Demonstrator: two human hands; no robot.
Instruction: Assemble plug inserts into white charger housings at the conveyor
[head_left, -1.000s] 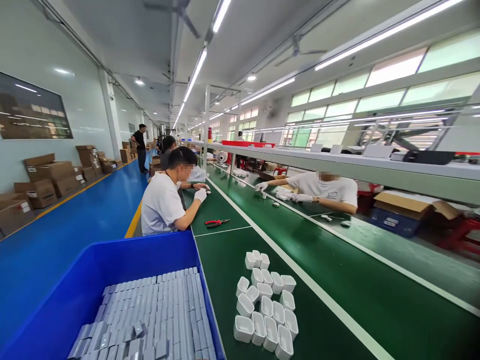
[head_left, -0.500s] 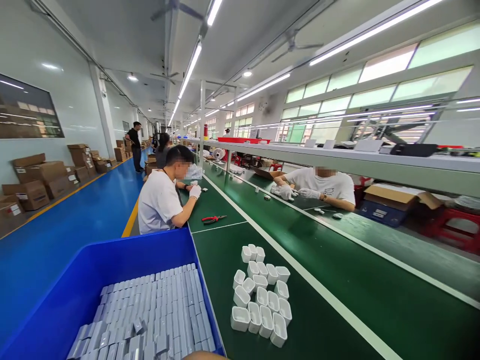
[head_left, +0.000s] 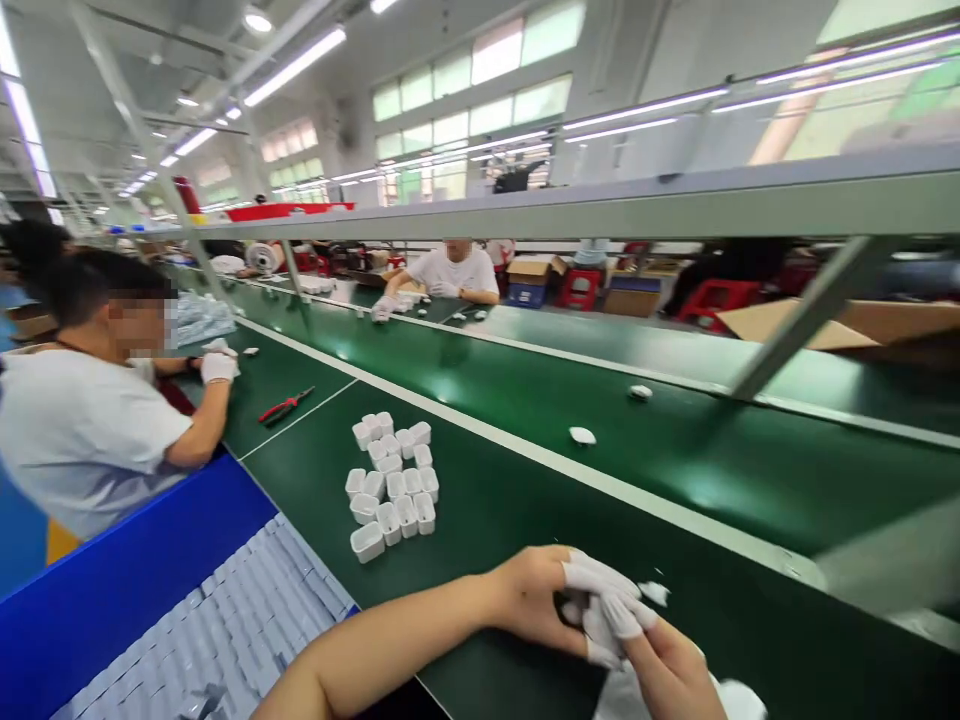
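1. At the far left, a co-worker in a white top sat bent over the green bench, a white-gloved hand raised near the chest.
2. In front of that co-worker stood a blue bin filled with rows of grey pieces, well apart from the person's hands.
3. Red-handled pliers lay on the bench beyond the bin.
4. Small white cups stood clustered, open side up, to the left of the hands and farther off.
5. The person's left hand reached in, its fingers and thumb bent, with a gap between them near the palm.
6. At the fingertips, in white finger covers, the two hands met; whether they were clamped on a small white piece could not be told from the covers.
7. Two white pieces lay farther off on the green surface, apart from each other.
8. A white scrap lay just beyond the fingertips.
9. The right hand was bent inward against the left, a white item partly visible beneath it.
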